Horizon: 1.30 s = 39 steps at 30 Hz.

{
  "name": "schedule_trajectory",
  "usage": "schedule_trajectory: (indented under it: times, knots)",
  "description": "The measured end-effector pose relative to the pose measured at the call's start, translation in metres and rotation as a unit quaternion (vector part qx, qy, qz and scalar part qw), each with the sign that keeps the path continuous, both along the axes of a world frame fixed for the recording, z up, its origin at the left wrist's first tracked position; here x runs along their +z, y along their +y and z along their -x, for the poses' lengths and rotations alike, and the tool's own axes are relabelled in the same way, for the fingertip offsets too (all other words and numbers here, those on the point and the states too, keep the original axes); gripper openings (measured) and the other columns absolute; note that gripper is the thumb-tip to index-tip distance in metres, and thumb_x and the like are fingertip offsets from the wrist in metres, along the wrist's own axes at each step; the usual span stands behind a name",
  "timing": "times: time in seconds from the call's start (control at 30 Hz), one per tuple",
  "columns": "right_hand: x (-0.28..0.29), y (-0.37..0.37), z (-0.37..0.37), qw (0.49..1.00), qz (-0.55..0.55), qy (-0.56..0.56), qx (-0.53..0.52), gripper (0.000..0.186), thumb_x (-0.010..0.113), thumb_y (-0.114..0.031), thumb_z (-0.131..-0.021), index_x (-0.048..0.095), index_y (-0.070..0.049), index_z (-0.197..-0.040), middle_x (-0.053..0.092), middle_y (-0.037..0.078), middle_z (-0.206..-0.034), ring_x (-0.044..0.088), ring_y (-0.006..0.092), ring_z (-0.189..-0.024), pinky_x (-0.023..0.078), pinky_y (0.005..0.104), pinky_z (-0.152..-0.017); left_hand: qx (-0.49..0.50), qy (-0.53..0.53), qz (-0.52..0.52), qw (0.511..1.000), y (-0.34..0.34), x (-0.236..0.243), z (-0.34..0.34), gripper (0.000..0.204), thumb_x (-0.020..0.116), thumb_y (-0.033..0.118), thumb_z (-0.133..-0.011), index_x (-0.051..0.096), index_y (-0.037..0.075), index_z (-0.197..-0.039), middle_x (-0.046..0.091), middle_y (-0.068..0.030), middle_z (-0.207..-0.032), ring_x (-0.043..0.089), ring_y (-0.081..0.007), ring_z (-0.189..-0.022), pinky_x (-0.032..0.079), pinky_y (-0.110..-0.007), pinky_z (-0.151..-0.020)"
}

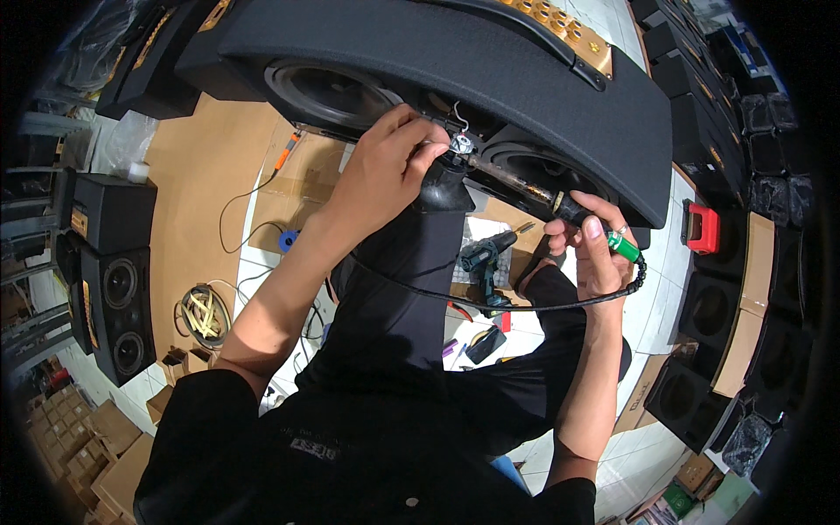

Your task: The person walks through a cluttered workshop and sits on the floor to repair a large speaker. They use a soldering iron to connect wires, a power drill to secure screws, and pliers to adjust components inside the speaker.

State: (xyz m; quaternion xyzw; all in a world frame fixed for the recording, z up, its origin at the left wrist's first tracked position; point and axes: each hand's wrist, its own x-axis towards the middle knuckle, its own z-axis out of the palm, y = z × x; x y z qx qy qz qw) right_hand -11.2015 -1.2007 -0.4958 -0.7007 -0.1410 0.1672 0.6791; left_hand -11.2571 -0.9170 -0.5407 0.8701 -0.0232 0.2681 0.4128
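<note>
My right hand [595,241] is wrapped round the handle of a soldering iron [525,185], its metal barrel pointing up and left. Its tip reaches a small white-and-silver part [461,143] with a thin white wire rising from it. My left hand [394,153] is closed in a pinch at that part, and the fingertips partly hide it. Behind both hands lies a large black speaker cabinet [437,61] with two round drivers along its near side. A black piece [444,188] sits just beneath the small part, above my knee.
On the floor between my legs are a cordless drill [484,261] and small tools. An orange-handled tool [286,153] with a cord lies on cardboard at left, near a blue spool [288,240] and a wire coil [204,315]. Speaker cabinets [118,271] line both sides. A red case [701,228] stands right.
</note>
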Motion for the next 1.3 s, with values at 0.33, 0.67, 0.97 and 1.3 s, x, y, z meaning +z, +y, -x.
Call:
schedule_trajectory:
  times: [0.33, 0.67, 0.97, 1.3]
  knots:
    - [-0.002, 0.001, 0.0, 1.0, 0.006, -0.005, -0.008, 0.045, 0.068, -0.038, -0.094, 0.065, -0.001, -0.12, 0.072, 0.017, -0.086, 0.07, 0.0183, -0.075, 0.058, 0.0317, -0.072, 0.006, 0.047, 0.031, 0.998, 0.006, 0.002, 0.007, 0.007, 0.067, 0.007, -0.091, 0.068, 0.003, -0.096, 0.061, -0.0075, -0.088, 0.061, -0.0186, -0.072, 0.047, -0.03, -0.061]
    - [-0.007, -0.009, 0.013, 0.998, -0.045, -0.025, 0.026, 0.038, 0.064, -0.026, -0.094, 0.061, 0.002, -0.121, 0.07, 0.019, -0.089, 0.068, 0.0207, -0.078, 0.057, 0.0323, -0.072, 0.181, 0.068, 0.076, 0.978, 0.12, -0.093, 0.093, 0.009, 0.066, 0.003, -0.092, 0.068, 0.001, -0.101, 0.068, -0.0068, -0.098, 0.066, -0.0168, -0.09, 0.053, -0.031, -0.085]
    - [0.02, 0.026, 0.085, 0.976, -0.132, -0.145, 0.098, 0.053, 0.063, -0.039, -0.098, 0.051, -0.003, -0.135, 0.062, 0.024, -0.115, 0.066, 0.0282, -0.09, 0.054, 0.0365, -0.068, 0.35, 0.095, 0.358, 0.86, 0.17, -0.257, 0.192, 0.015, 0.061, 0.017, -0.1, 0.06, 0.002, -0.101, 0.064, -0.0048, -0.082, 0.06, -0.0118, -0.072, 0.05, -0.027, -0.066]
    - [0.044, 0.079, 0.163, 0.976, -0.078, -0.174, 0.109, 0.046, 0.047, -0.049, -0.103, 0.049, -0.016, -0.133, 0.062, 0.021, -0.081, 0.061, 0.0247, -0.066, 0.051, 0.0402, -0.07, 0.254, 0.135, 0.586, 0.758, 0.169, -0.212, 0.223, 0.021, 0.05, 0.02, -0.106, 0.052, -0.001, -0.105, 0.064, -0.01, -0.083, 0.07, -0.0221, -0.077, 0.06, -0.032, -0.071]
